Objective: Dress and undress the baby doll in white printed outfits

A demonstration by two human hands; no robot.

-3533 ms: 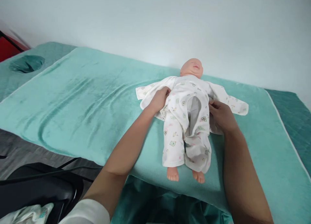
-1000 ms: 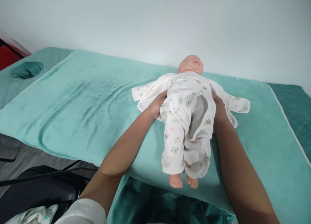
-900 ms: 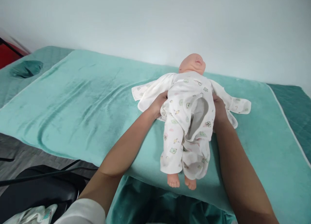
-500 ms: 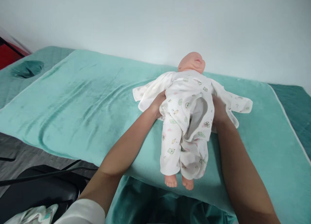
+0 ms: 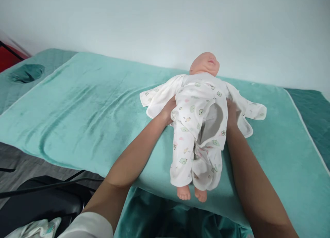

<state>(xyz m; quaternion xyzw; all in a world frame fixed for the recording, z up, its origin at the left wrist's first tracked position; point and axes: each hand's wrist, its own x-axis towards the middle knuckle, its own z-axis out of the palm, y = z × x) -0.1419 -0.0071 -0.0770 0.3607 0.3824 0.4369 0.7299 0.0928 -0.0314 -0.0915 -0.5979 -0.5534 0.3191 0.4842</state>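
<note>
Starting nearest the camera, a white sleeve (image 5: 87, 226) shows at the bottom edge, with some pale printed cloth (image 5: 33, 227) beside it over a black chair (image 5: 43, 202). Both bare forearms run up and away onto the teal towel (image 5: 85, 107) that covers the bed.

Further up lies the baby doll (image 5: 198, 128), on its back, bare feet (image 5: 192, 193) toward the camera near the towel's front edge, head (image 5: 205, 63) toward the wall. It wears a white printed romper (image 5: 184, 141), loose and gaping open down the front.

The doll looks light, soft-bodied and floppy, so its head and legs would likely sag if lifted by one end. The cloth is thin and would slide over the doll's smooth skin, so the torso under the arms looks like the sound place to hold, not the fabric.

That is where the hands are. The left hand (image 5: 168, 109) is cupped against the doll's side below the spread sleeve, fingers tucked under and hidden. The right hand (image 5: 231, 110) presses the other flank, mostly hidden by the romper. Both are curled partway around the trunk; how firmly they clasp, I cannot tell.

Beyond, a dark green cloth (image 5: 25, 73) sits well off to the far left.
</note>
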